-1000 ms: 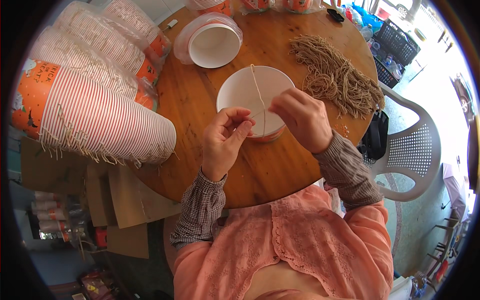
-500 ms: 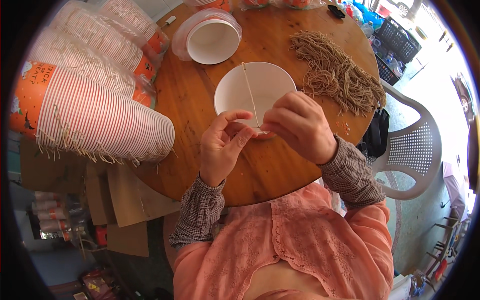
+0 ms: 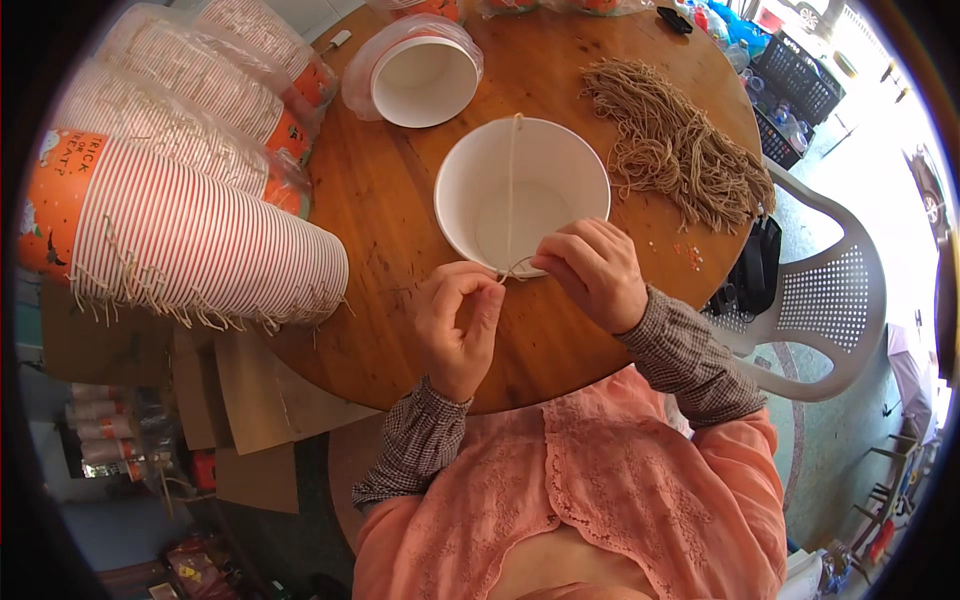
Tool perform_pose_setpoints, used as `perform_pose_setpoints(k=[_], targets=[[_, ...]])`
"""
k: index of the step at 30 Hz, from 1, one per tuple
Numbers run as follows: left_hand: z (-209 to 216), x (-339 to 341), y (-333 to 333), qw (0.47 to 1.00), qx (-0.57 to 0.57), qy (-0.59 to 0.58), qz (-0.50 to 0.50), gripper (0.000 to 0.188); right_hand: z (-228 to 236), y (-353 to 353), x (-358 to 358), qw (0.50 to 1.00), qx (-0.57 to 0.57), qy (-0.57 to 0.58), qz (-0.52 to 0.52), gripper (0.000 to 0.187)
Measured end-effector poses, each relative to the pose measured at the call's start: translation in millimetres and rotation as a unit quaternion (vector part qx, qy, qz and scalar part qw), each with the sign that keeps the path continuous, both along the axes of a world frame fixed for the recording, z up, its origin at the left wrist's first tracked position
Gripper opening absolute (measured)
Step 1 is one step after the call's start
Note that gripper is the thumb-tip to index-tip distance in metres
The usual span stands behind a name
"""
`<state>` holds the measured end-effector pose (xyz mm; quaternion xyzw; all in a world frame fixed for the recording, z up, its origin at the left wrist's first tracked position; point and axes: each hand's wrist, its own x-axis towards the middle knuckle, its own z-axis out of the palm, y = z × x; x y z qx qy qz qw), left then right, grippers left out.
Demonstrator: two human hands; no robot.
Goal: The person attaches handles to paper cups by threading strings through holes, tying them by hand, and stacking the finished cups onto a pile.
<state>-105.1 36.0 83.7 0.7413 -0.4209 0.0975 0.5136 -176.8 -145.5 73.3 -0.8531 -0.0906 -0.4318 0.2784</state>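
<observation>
In front of me on the round wooden table stands a white-lined paper bucket [image 3: 475,190], its mouth toward me. A beige cord [image 3: 512,180] spans the opening from the far rim to the near rim. My left hand [image 3: 460,325] pinches the cord between thumb and forefinger just outside the near rim. At the right of the near rim, my right hand [image 3: 597,275] is closed with its fingertips on another part of the cord. A small loop of cord shows between the two hands. The bucket's outer side is mostly hidden.
A long nested stack of orange-patterned buckets [image 3: 210,220] with cord ends lies at left, beside plastic-wrapped stacks. Another bucket [image 3: 425,85] in plastic sits behind. A heap of cords [image 3: 680,150] lies at the right. A plastic chair [image 3: 825,285] stands beyond the wooden table [image 3: 350,190].
Both hands have come slightly nearer to me and apart, drawing out a loop of cord at the near rim. The bucket now tilts more toward me, showing more of its inside.
</observation>
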Motion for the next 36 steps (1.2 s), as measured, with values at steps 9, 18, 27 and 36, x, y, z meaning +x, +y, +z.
perform_pose_setpoints(k=[9,18,27,36], targets=[[9,23,-3,0.863,-0.225,0.416,-0.179,0.016,-3,27,12,0.985,0.166,0.037,0.039,0.011],[6,25,-8,0.911,-0.149,0.355,-0.149,0.017,10,14,14,0.999,-0.033,-0.019,0.004,0.016],[4,27,-7,0.906,-0.123,0.336,-0.227,0.013,37,12,20,0.994,-0.074,-0.002,0.075,0.018],[4,26,-8,0.898,-0.129,0.376,-0.187,0.014,32,-2,22,0.972,0.169,0.092,0.137,0.024]])
